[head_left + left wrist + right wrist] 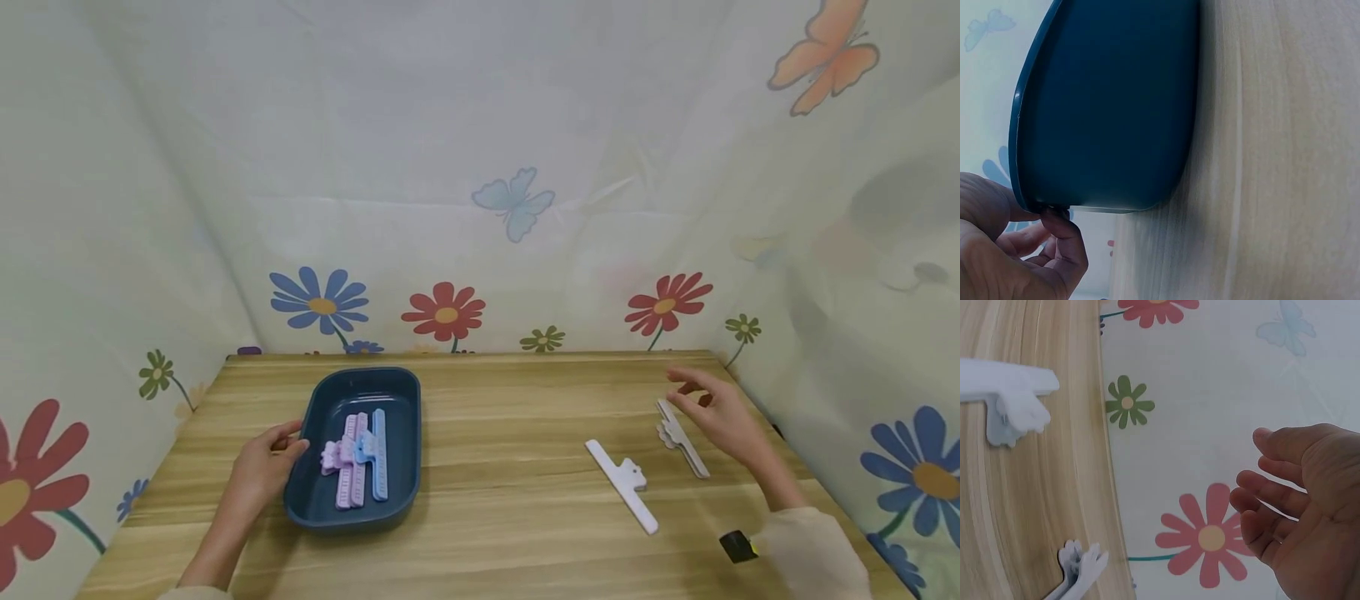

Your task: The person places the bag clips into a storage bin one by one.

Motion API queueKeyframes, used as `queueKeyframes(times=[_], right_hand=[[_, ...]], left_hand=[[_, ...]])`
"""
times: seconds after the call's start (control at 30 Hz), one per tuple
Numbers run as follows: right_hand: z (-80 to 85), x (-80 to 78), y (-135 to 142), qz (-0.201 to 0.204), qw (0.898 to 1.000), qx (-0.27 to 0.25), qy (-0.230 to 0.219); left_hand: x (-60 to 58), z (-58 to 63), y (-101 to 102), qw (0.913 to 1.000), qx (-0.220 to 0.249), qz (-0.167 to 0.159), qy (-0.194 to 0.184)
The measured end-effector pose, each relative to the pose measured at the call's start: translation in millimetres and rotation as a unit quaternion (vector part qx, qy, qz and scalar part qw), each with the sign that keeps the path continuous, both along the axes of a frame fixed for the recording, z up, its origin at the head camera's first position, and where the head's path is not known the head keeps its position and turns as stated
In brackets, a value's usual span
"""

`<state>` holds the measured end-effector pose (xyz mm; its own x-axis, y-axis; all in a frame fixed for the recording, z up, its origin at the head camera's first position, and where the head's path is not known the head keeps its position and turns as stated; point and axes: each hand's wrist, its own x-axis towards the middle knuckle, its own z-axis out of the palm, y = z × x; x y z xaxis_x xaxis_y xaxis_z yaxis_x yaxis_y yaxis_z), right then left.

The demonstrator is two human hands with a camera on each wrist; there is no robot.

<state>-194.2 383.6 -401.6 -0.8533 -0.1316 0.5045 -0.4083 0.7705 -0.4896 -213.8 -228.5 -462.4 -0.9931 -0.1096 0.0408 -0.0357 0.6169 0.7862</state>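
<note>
My left hand (262,467) pinches the left rim of a dark blue tray (401,442) between thumb and fingers; the left wrist view shows this grip at the tray's corner (1029,203). Two light purple ruler clips (358,479) and a light blue ruler clip (380,467) lie side by side inside it. Over at the right, my right hand (720,417) hovers with loosely bent fingers and nothing in them. Just below it a white clip (688,450) lies on the table, and a second white clip (622,487) lies to its left.
The wooden table (502,433) ends at a flower-printed cloth wall (525,275) at the back and both sides. A small black object (738,546) shows beside the right sleeve (810,554). Something purple (249,351) sits at the back left corner.
</note>
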Motion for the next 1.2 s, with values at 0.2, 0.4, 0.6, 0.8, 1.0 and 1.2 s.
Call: queueKeyframes(times=[0.2, 0.4, 0.6, 0.8, 1.0, 1.2], right_hand=[[0.0, 3.0, 10.9, -0.016, 1.000, 0.022, 0.005], [0.1, 4.2, 16.3, -0.010, 1.000, 0.027, 0.008], [-0.9, 3.9, 20.9, -0.004, 0.999, 0.032, 0.007], [-1.0, 2.6, 22.2, -0.010, 0.999, 0.042, -0.004], [-3.3, 0.1, 24.0, -0.014, 0.997, 0.060, -0.044], [-15.8, -2.3, 26.4, -0.009, 0.996, 0.062, -0.066]], left_hand=[[-0.5, 0.6, 0.7, 1.0000, 0.001, -0.001, -0.001], [0.7, 1.2, 0.9, 1.0000, 0.000, -0.004, 0.001], [1.4, 0.3, 1.1, 1.0000, 0.002, -0.002, -0.003], [0.4, 2.0, 1.2, 0.9999, 0.008, 0.000, -0.007], [0.1, 3.4, 1.3, 1.0000, 0.007, 0.001, -0.004], [0.7, 1.2, 1.5, 1.0000, 0.005, -0.001, 0.002]])
